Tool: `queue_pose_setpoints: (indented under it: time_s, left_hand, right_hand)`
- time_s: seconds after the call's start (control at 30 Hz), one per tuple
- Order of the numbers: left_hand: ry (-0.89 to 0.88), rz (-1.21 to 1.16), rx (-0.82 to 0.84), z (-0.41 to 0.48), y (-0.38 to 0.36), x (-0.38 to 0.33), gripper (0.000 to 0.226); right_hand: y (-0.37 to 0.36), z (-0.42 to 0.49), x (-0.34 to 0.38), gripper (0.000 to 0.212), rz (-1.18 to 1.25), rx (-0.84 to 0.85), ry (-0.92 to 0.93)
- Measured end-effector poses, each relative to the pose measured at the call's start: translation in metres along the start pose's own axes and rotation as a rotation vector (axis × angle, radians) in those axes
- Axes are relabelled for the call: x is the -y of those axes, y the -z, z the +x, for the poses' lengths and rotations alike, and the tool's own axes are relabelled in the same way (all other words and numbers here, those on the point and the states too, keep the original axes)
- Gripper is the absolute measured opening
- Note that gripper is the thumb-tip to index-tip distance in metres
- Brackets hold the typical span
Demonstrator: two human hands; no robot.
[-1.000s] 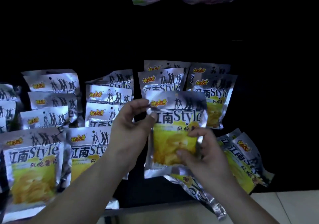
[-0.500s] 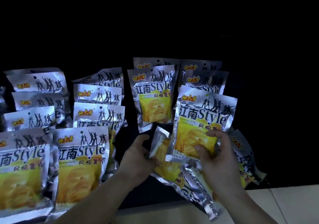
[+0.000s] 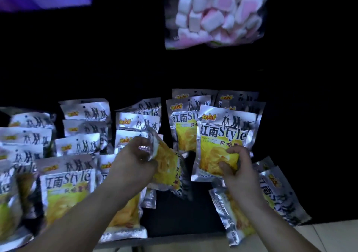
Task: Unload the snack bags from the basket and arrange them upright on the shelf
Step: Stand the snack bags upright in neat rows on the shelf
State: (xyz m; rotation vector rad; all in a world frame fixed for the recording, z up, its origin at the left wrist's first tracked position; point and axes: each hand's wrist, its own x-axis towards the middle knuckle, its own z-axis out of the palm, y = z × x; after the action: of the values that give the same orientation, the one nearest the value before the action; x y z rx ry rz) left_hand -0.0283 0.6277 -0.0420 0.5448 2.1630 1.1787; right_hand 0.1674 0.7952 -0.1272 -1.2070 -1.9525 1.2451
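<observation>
We see flat pouches of crinkled silver foil, each with a yellow panel showing crisps and black dancing figures across the top. Our left hand (image 3: 133, 162) has its fingers curled round the top edge of one tilted bag (image 3: 168, 166), which leans to the right above the dark shelf (image 3: 174, 213). Our right hand (image 3: 240, 174) pinches the lower part of an upright bag (image 3: 222, 135), thumb on its front. That makes two bags in hand, one each. The standing bags (image 3: 85, 112) run in rows from front to back on the shelf; we count more than a dozen, though blur stops an exact tally. At least two loose bags (image 3: 280, 195) lie flat at the right. Above hangs one clear marshmallow bag (image 3: 213, 13) full of pink and white cubes.
</observation>
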Motion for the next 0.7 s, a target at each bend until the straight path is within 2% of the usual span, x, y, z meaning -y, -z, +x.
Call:
queue_pose_setpoints:
  time_s: [0.1,0.17,0.27,0.43,0.57,0.7]
  left_hand:
    - [-0.056,-0.021,-0.082,-0.025,0.008,-0.001,0.092]
    - [-0.072,-0.019,-0.088,-0.039,0.007,0.007,0.102]
    - [-0.103,-0.063,-0.139,-0.043,0.007,0.032,0.093]
    - [-0.146,-0.175,-0.272,-0.032,0.007,0.058,0.067]
    - [-0.157,-0.187,-0.286,-0.029,-0.001,0.061,0.063]
    - [-0.11,-0.249,-0.288,-0.039,-0.009,0.061,0.06]
  right_hand:
    - [-0.006,0.004,0.01,0.031,-0.085,0.074,0.048]
    - [-0.015,0.01,0.014,0.032,-0.102,0.125,0.066]
    - [-0.034,0.024,0.013,0.033,-0.105,0.2,0.085]
    - [-0.062,0.045,-0.008,0.037,-0.111,0.289,0.119]
    - [-0.065,0.047,-0.024,0.037,-0.176,0.254,0.112]
    - [-0.059,0.048,-0.027,0.049,-0.238,0.233,0.189]
